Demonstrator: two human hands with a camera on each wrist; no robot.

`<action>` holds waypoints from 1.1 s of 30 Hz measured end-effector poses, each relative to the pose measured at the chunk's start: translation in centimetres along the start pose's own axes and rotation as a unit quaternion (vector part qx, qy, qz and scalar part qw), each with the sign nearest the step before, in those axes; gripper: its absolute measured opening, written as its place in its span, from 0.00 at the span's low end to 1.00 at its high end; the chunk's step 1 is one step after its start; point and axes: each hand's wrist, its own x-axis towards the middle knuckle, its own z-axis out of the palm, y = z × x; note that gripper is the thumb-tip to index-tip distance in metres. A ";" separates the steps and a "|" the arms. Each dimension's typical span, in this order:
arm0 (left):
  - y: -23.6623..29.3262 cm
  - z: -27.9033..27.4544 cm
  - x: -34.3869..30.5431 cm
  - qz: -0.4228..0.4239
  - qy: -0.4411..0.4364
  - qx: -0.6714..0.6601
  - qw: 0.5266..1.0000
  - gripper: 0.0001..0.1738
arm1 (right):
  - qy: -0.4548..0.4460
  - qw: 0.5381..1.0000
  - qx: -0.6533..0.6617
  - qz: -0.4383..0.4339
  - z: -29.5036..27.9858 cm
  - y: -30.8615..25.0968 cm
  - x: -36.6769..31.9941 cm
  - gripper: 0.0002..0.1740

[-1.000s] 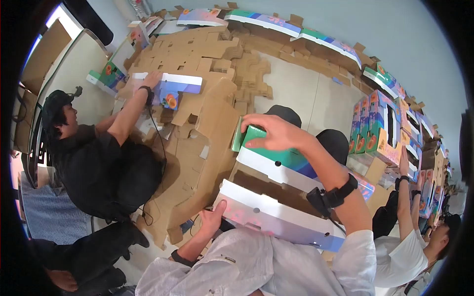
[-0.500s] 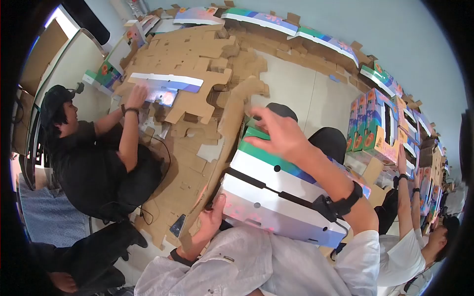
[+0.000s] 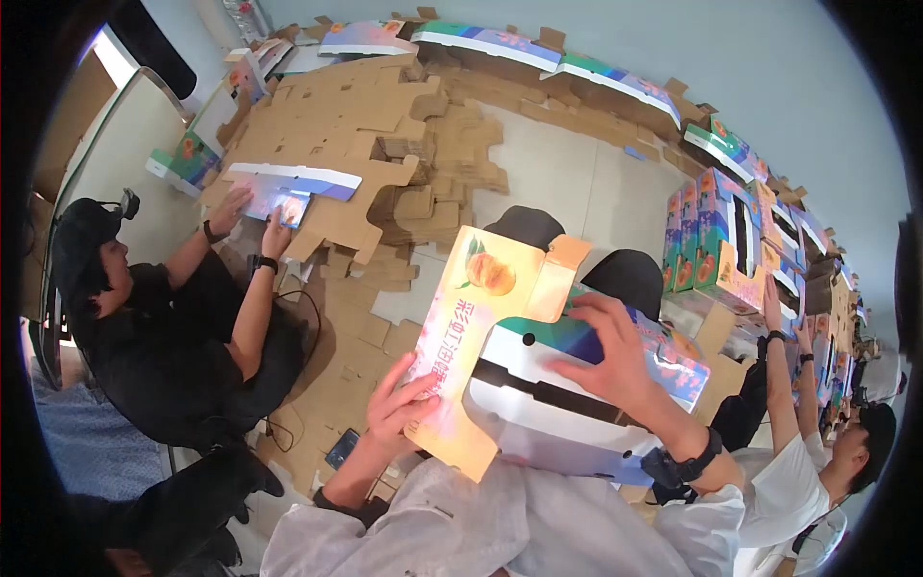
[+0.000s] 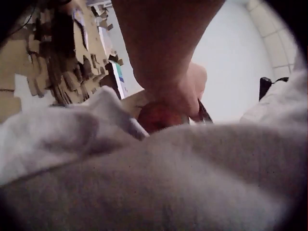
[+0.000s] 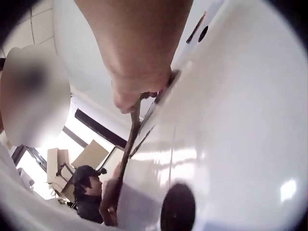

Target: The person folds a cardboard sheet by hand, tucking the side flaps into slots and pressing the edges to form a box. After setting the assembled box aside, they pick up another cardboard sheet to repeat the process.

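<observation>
A carton (image 3: 548, 442) lies across the wearer's lap, with a dark slot along its white top. At its left end stands a yellow and pink end panel (image 3: 457, 337) printed with a peach. My left hand (image 3: 392, 413) holds this panel by its left edge, fingers on the printed face and thumb out of sight. Bent over the green and white top panel, my right hand (image 3: 620, 361) grips it, thumb near the slot and fingers toward the far side. The left wrist view shows mostly sleeve and the hand (image 4: 168, 91); the right hand (image 5: 137, 89) is at the carton's edge.
Flattened brown cardboard (image 3: 336, 106) covers the floor at the left, where a person in black (image 3: 192, 327) handles a printed piece. Printed cartons (image 3: 711, 231) stand at the right beside a person in white (image 3: 798, 490). More printed pieces (image 3: 490, 43) line the wall.
The carton's slot narrowed earlier, and the yellow end panel has come up into view. My left hand has shifted onto it; my right hand has moved right and down along the top.
</observation>
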 end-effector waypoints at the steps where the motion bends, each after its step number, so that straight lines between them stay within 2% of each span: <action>1: 0.0 -0.4 1.3 -0.002 -0.047 -0.032 0.998 0.22 | 0.042 0.996 0.083 0.007 0.3 0.7 0.2 0.36; 2: -0.1 -0.7 2.3 -0.006 -0.094 -0.064 0.993 0.24 | 0.045 0.996 0.082 0.006 0.3 0.7 0.6 0.36; 3: -0.6 -1.2 2.9 0.021 -0.129 -0.053 0.990 0.25 | 0.113 0.965 0.228 0.068 0.4 0.3 1.1 0.38; 4: -1.3 -1.7 3.5 0.027 -0.129 -0.055 0.990 0.25 | 0.180 0.904 0.367 0.125 0.2 0.3 1.6 0.39; 5: -1.9 -2.2 3.9 0.069 -0.171 0.000 0.983 0.23 | 0.148 0.930 0.315 0.120 -0.3 0.6 1.8 0.42; 6: -1.8 -2.5 3.9 0.105 -0.213 0.054 0.970 0.22 | 0.150 0.929 0.314 0.124 -0.5 0.5 1.8 0.42; 8: -0.8 -2.6 4.3 0.118 -0.219 0.086 0.965 0.20 | 0.025 0.988 0.129 0.086 -0.6 0.3 2.7 0.45; 9: -0.1 -2.5 4.3 0.125 -0.227 0.113 0.959 0.19 | 0.001 0.994 0.069 0.084 -0.3 0.5 2.8 0.46; 10: 1.0 -2.4 4.2 0.128 -0.229 0.114 0.958 0.19 | 0.005 0.994 0.070 0.085 -0.2 0.4 3.0 0.46; 12: 4.1 -2.0 4.2 0.052 -0.269 0.181 0.945 0.19 | 0.020 0.989 0.079 0.120 0.2 0.3 3.8 0.41; 13: 5.5 -2.0 4.7 0.073 -0.296 0.248 0.920 0.24 | 0.019 0.989 0.086 0.121 0.3 0.6 3.9 0.41; 14: 6.4 -2.8 5.6 0.072 -0.301 0.252 0.917 0.24 | 0.034 0.997 0.035 0.055 0.6 1.0 4.0 0.38; 15: 7.2 -3.6 7.2 0.046 -0.344 0.205 0.915 0.29 | 0.049 0.999 -0.017 -0.010 0.7 1.2 4.1 0.36; 16: 7.4 -4.1 8.7 0.019 -0.384 0.157 0.910 0.33 | 0.051 0.999 -0.015 -0.008 0.7 1.0 4.1 0.36; 17: 6.3 -5.0 10.3 0.037 -0.408 0.126 0.903 0.36 | 0.051 0.999 -0.001 -0.018 0.6 0.8 4.1 0.34; 19: 1.8 -5.3 12.2 -0.020 -0.379 0.104 0.919 0.37 | 0.052 0.998 0.013 -0.033 0.5 0.7 3.9 0.32; 20: 0.3 -4.6 13.6 -0.015 -0.296 0.195 0.935 0.34 | 0.042 0.999 0.004 -0.029 0.5 0.6 3.7 0.33; 21: -0.5 -3.7 15.8 0.001 -0.216 0.165 0.962 0.30 | 0.036 0.999 -0.003 -0.023 0.7 0.5 3.5 0.34; 23: -3.0 -1.2 17.4 0.006 -0.151 0.088 0.985 0.30 | 0.054 0.998 -0.010 -0.023 1.2 0.4 3.6 0.37; 24: -3.3 0.2 18.0 0.011 -0.161 0.087 0.983 0.30 | 0.062 0.998 -0.022 -0.021 1.4 0.4 3.3 0.40; 25: -3.5 1.7 18.4 -0.021 -0.196 0.065 0.978 0.28 | 0.066 0.998 -0.020 -0.011 1.5 0.3 3.0 0.40; 26: -3.3 3.1 18.6 -0.054 -0.231 0.042 0.971 0.27 | 0.056 0.998 -0.003 0.005 1.5 0.0 2.7 0.44; 27: -2.7 3.9 18.7 -0.014 -0.224 0.117 0.967 0.26 | 0.046 0.999 0.013 0.019 1.3 -0.2 2.7 0.48; 28: -2.9 4.2 18.7 -0.008 -0.227 0.112 0.967 0.26 | 0.050 0.998 0.009 0.025 0.6 -0.3 2.5 0.48; 30: -3.3 4.2 17.6 -0.008 -0.201 0.095 0.975 0.25 | 0.019 0.994 -0.105 -0.001 -1.8 -1.3 1.0 0.54; 31: -3.4 4.0 17.2 0.002 -0.196 0.101 0.975 0.27 | -0.048 0.987 -0.152 -0.006 -4.0 -1.4 0.1 0.56; 32: -3.4 3.6 17.1 0.000 -0.196 0.095 0.976 0.27 | -0.052 0.987 -0.154 -0.002 -5.1 -1.4 -1.1 0.56; 33: -3.2 3.1 17.1 -0.013 -0.208 0.116 0.971 0.29 | -0.061 0.982 -0.174 0.040 -6.0 -1.4 -2.3 0.56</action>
